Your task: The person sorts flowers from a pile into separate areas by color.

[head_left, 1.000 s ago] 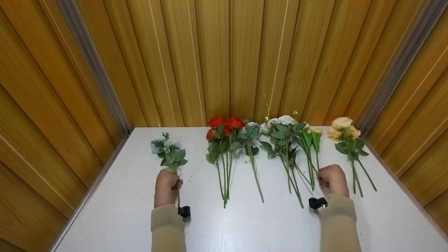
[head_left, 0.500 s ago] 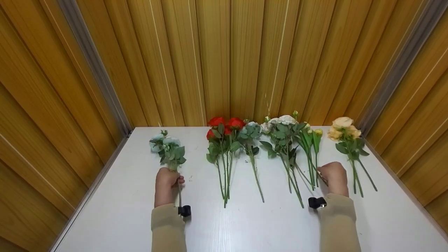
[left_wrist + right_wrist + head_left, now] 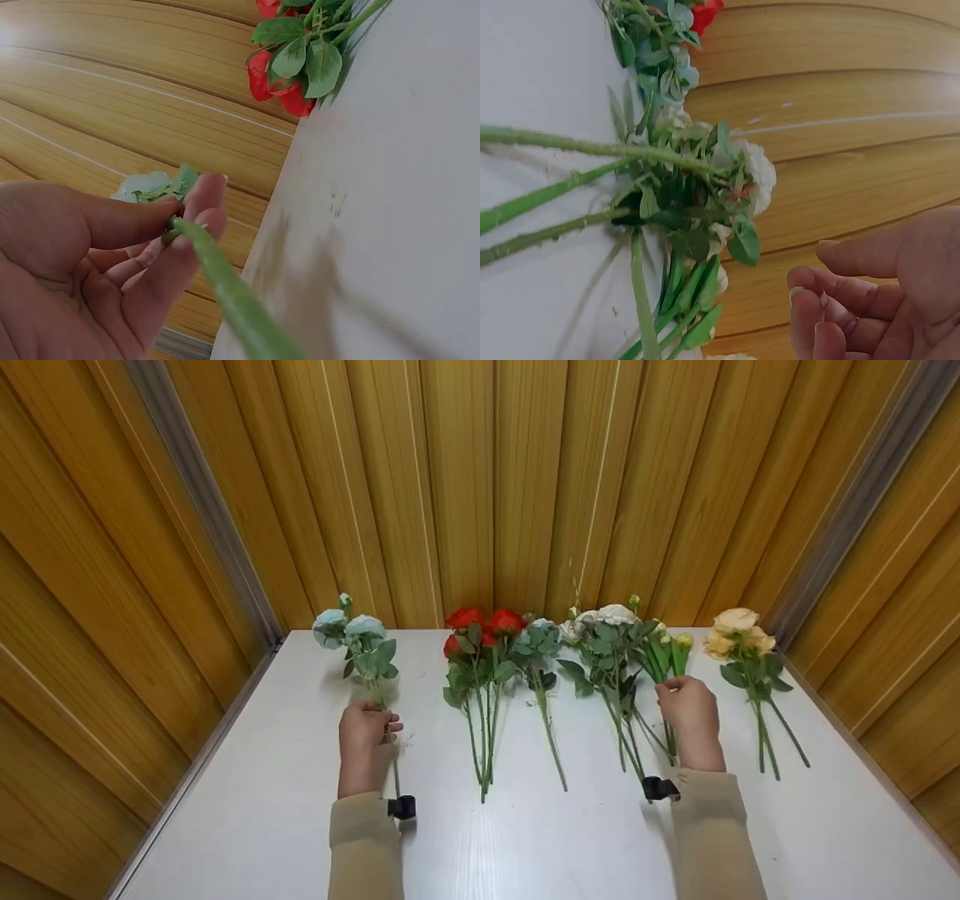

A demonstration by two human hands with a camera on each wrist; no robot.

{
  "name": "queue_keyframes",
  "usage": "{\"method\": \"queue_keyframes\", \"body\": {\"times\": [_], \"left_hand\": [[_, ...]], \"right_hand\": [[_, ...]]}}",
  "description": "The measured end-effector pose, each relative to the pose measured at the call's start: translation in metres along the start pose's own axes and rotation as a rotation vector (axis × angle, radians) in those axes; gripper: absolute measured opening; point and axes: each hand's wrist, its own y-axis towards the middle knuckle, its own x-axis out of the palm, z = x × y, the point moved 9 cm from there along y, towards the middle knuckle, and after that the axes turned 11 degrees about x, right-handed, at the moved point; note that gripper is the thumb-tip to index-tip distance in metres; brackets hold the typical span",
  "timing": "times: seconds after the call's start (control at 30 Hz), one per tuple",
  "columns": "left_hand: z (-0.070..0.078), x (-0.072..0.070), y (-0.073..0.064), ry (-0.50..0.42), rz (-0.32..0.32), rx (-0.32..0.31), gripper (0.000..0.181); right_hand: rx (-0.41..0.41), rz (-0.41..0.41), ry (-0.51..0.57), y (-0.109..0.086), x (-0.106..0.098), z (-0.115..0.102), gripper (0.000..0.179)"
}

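Observation:
My left hand point(image 3: 364, 735) pinches the green stem point(image 3: 232, 292) of a light blue flower spray point(image 3: 366, 630) between thumb and fingers. Its blooms and leaves stand up above the table at the left, casting a shadow on it. My right hand point(image 3: 688, 720) is raised over the yellow tulips point(image 3: 681, 656) and overlaps their stems in the head view. In the right wrist view its fingers point(image 3: 855, 294) are loosely bent with the thumb apart, holding nothing. Left of it lie white flowers point(image 3: 616, 616) with dark green leaves and several stems.
Red roses point(image 3: 508, 621) lie mid-table on the white table point(image 3: 480, 855), beside another pale blue flower point(image 3: 537, 637). Peach roses point(image 3: 735, 620) lie at the far right. Wood-panelled walls point(image 3: 525, 495) rise along the table's back and sides.
My left hand has moved slightly forward and lifted the blue spray, blooms now raised higher. My right hand has left the stem it held beside the tulips and moved forward and left.

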Motion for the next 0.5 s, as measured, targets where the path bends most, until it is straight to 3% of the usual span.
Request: {"method": "queue_keyframes", "body": {"times": [0.23, 0.5], "left_hand": [[0.018, 0.016, 0.000, -0.079, 0.005, 0.061, 0.024], [0.043, 0.043, -0.008, -0.173, -0.032, 0.127, 0.022]], "right_hand": [[-0.104, -0.099, 0.027, -0.021, 0.040, -0.041, 0.036], [-0.159, -0.348, 0.178, -0.060, 0.110, -0.081, 0.025]]}}
